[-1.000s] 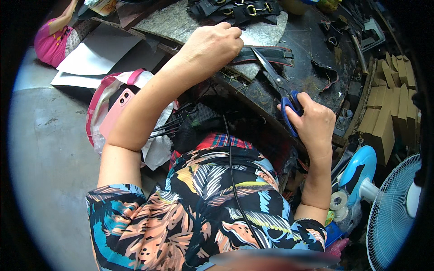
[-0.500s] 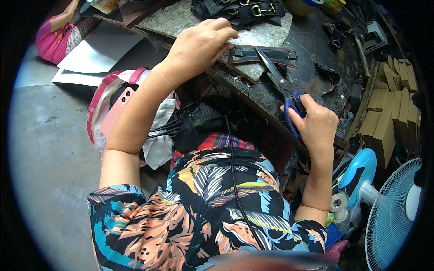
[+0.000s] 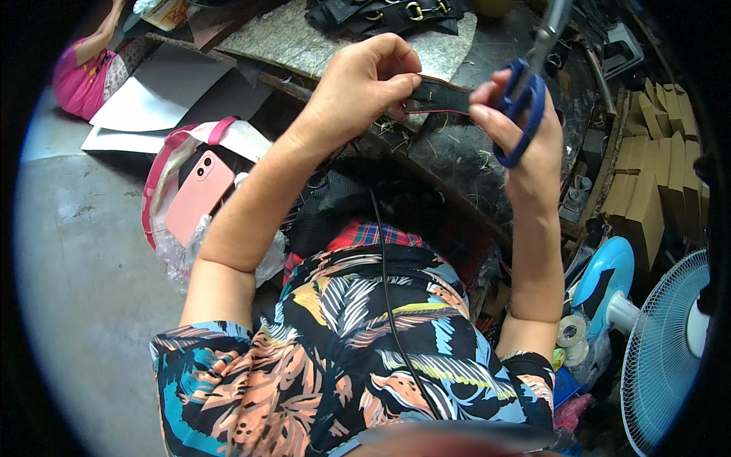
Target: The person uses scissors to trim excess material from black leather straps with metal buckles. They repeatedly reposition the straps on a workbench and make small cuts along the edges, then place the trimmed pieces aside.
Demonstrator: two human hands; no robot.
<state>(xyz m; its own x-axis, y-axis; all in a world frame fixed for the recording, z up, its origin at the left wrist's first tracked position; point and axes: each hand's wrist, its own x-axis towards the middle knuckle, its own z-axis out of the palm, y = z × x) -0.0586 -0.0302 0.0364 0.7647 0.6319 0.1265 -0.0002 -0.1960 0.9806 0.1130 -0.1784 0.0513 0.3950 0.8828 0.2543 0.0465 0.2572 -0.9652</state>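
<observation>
My left hand [image 3: 365, 80] pinches the left end of a black leather strap [image 3: 438, 97] with red edging, held just above the worktable. Blue-handled scissors [image 3: 531, 103] hang on the fingers of my right hand [image 3: 525, 137], their blades pointing up and away toward the far edge. The right end of the strap runs behind my right thumb and fingers; whether they touch it I cannot tell. Beyond my left hand, a heap of black straps with brass buckles [image 3: 415, 11] lies on a pale stone slab [image 3: 285, 34].
Thread scraps litter the dark worktable [image 3: 476, 179]. Cardboard pieces [image 3: 647, 190] stand at the right, above a blue-and-white fan [image 3: 662, 343]. At left are a bag with pink trim [image 3: 158, 175] holding a pink phone [image 3: 199, 198], white sheets [image 3: 156, 91] and another person's pink sleeve [image 3: 76, 80].
My left hand has taken hold of the strap's left end and lifted it off the table. My right hand has moved up and the scissors have swung to point away from the strap.
</observation>
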